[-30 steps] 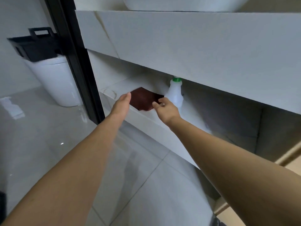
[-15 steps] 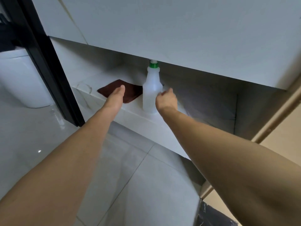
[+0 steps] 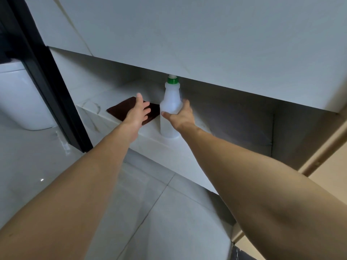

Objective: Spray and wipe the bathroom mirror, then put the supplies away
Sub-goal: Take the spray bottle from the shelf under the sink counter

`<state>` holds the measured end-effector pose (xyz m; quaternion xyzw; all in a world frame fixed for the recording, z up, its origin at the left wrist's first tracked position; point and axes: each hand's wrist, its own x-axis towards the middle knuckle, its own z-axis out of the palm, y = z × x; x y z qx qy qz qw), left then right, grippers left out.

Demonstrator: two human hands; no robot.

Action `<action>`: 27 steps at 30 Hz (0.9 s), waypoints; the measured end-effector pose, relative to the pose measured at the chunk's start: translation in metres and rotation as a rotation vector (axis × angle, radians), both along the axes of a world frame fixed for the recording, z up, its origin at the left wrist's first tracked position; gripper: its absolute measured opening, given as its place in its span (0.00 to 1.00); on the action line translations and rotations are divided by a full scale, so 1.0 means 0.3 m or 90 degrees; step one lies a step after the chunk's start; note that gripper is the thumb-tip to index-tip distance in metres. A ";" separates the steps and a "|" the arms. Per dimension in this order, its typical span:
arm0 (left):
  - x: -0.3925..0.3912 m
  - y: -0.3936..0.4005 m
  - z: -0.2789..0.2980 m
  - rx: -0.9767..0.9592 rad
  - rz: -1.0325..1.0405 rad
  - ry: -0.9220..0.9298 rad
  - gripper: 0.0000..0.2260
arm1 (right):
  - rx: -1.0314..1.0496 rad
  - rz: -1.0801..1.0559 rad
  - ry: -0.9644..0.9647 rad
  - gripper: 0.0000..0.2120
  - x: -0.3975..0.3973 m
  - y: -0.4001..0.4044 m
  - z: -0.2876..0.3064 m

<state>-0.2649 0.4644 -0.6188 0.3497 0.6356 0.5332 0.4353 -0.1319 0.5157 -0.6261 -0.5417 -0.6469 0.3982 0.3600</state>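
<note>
The spray bottle (image 3: 171,107) stands upright on the low shelf (image 3: 150,145) under the vanity, and our right hand (image 3: 181,115) is wrapped round its middle — thumb across the near side, fingers curled behind the far side. Just to its left the dark cloth (image 3: 120,110) lies flat on the same shelf, its right edge close to the bottle's base. Our left hand (image 3: 138,114) reaches over it with the fingers straight and slightly spread; whether the palm actually touches the fabric we cannot tell from here.

How far along are we? The mirror itself is out of view, so we cannot see whether it has been sprayed or wiped. We judge one of two things: either we are picking the supplies up to begin, or we are setting them down at the end. The pictures do not settle which.

Working outward from our forearms, the glossy floor tiles (image 3: 56,166) come first, then the shelf front. Above the bottle, the vanity front panel (image 3: 206,44) hangs low — the green collar (image 3: 172,81) of the bottle sits right at its lower edge and the sprayer head is hidden behind it, so lifting straight up would likely knock it. Farther left a black frame (image 3: 47,76) runs down to the floor, with a white toilet (image 3: 18,96) beyond it.
</note>
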 end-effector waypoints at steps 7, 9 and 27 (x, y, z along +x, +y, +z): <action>-0.079 -0.063 -0.001 0.002 0.048 0.033 0.32 | 0.007 -0.029 0.027 0.40 -0.033 0.042 -0.039; -0.103 -0.095 -0.010 -0.001 0.059 0.043 0.32 | 0.025 -0.027 0.024 0.39 -0.035 0.036 -0.038; -0.122 -0.339 -0.060 -0.038 0.075 -0.034 0.36 | -0.087 0.244 0.148 0.28 -0.082 -0.178 -0.079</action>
